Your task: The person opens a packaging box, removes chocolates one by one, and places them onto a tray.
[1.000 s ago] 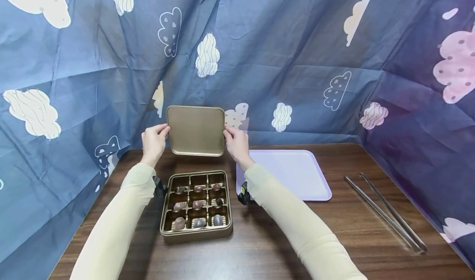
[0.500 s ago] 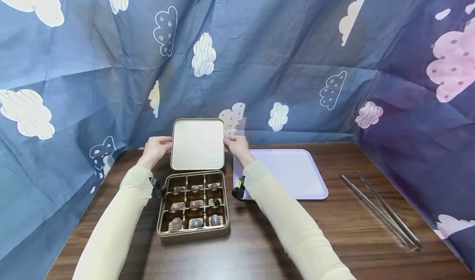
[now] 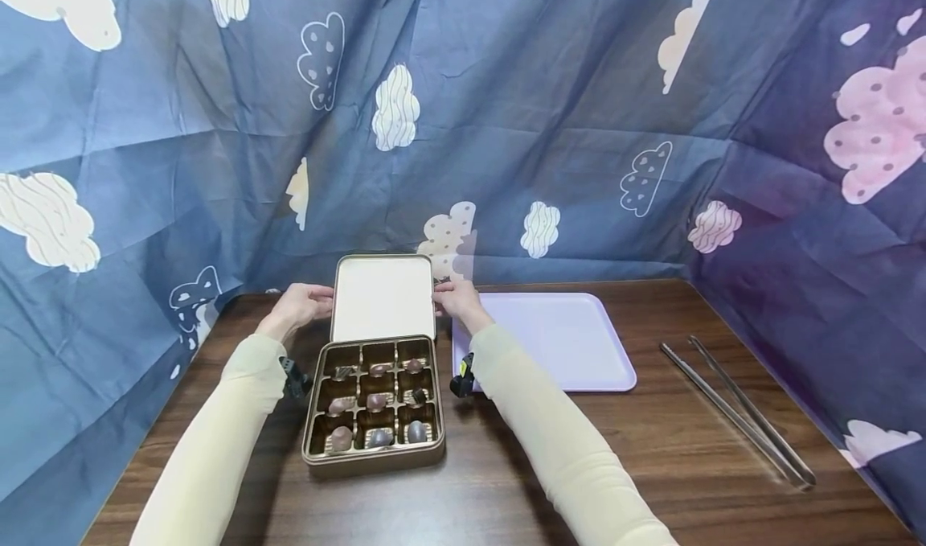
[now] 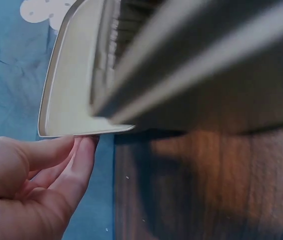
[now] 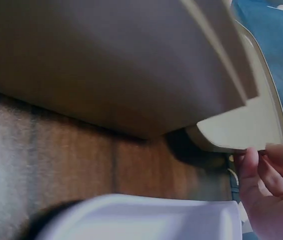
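Observation:
A gold tin lid leans behind the open chocolate tin, its inner face bright in the head view. My left hand pinches the lid's left edge between thumb and fingers. On the opposite edge, the thumb and fingers of my right hand pinch it too. The lid's lower edge is hidden behind the tin's back rim in the head view. Inside the tin, a divided gold insert bears several chocolates, one per compartment. Both wrist views show the lid's rim at the fingertips.
A lilac tray lies right of the tin, close beside my right forearm. Long metal tongs rest farther right on the dark wooden table. A blue cloud-patterned curtain hangs right behind the lid.
Both hands have lowered the lid from above the table's back edge to just behind the tin. Its face has turned from dull gold to bright as it tilted.

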`<state>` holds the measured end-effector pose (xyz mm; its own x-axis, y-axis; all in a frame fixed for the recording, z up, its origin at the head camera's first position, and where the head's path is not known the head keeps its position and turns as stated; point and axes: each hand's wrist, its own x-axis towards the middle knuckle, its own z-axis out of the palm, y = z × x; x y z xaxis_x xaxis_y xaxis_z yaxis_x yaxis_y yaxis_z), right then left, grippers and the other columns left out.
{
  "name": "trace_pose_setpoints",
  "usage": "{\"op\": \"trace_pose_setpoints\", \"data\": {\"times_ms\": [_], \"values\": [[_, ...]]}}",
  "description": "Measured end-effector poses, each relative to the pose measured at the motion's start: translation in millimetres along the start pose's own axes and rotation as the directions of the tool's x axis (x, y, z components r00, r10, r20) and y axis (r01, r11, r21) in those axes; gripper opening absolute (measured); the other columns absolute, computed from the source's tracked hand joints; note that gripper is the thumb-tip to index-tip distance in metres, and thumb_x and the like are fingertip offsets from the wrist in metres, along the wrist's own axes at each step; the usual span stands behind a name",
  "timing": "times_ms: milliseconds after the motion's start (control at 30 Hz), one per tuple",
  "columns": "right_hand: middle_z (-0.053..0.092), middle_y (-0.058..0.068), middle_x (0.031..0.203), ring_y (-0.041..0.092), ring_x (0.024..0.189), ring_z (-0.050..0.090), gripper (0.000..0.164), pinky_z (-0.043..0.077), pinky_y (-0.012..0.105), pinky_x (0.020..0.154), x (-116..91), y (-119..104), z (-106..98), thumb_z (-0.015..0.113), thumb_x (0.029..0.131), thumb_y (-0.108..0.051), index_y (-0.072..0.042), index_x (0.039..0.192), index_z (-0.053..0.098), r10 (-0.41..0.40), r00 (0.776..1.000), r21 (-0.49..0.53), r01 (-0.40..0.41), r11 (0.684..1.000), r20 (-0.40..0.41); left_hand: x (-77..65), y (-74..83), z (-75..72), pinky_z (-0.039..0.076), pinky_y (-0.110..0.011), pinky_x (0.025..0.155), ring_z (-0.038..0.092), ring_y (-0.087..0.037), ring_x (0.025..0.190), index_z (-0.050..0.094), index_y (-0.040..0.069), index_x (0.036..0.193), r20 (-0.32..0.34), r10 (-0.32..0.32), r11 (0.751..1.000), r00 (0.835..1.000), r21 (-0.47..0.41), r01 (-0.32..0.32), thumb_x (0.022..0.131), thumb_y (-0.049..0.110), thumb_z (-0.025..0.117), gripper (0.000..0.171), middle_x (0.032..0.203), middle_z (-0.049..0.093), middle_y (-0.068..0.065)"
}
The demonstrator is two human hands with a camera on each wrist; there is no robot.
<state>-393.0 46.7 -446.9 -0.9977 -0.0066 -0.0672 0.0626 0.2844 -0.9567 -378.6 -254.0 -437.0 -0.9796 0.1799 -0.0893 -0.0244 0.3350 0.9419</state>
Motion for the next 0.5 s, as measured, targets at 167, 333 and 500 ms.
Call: {"op": "trace_pose_setpoints", "data": {"times_ms": [167, 333, 500], "values": [[0.067, 0.024, 0.106, 0.013, 0.051, 0.063, 0.027, 0.057, 0.025, 0.058, 2.0, 8.4, 4.3, 0.064, 0.088, 0.003, 0.007, 0.115, 0.067, 0.03, 1.0, -0.159, -0.029, 0.987, 0.003, 71.8, -100.8, -28.0, 0.057, -0.036, 0.081, 0.069, -0.029, 0.09, 0.056, -0.016, 0.122, 0.145, 0.101, 0.98, 0.984, -0.185, -0.073, 0.09, -0.007, 0.064, 0.034, 0.1, 0.064, -0.03], [0.068, 0.022, 0.104, 0.016, 0.051, 0.066, 0.028, 0.055, 0.022, 0.055, -1.4, 11.8, 6.7, 0.062, 0.087, 0.003, 0.006, 0.114, 0.068, 0.008, 1.0, -0.281, -0.01, 0.96, -0.01, 77.6, -124.2, -29.6, 0.056, -0.037, 0.084, 0.068, -0.031, 0.095, 0.052, -0.015, 0.127, 0.199, 0.113, 0.975, 0.973, -0.213, -0.07, 0.093, -0.006, 0.06, 0.036, 0.104, 0.063, -0.03], [0.07, 0.02, 0.101, 0.018, 0.054, 0.068, 0.023, 0.056, 0.022, 0.059, -6.4, 7.6, 8.6, 0.06, 0.087, 0.003, 0.005, 0.107, 0.071, -0.034, 0.999, -0.358, 0.028, 0.933, -0.011, 12.3, -49.8, -4.3, 0.054, -0.037, 0.089, 0.064, -0.037, 0.105, 0.04, -0.023, 0.132, 0.16, 0.032, 0.999, 0.987, -0.025, -0.028, 0.096, -0.007, 0.051, 0.041, 0.116, 0.056, -0.038]]}}
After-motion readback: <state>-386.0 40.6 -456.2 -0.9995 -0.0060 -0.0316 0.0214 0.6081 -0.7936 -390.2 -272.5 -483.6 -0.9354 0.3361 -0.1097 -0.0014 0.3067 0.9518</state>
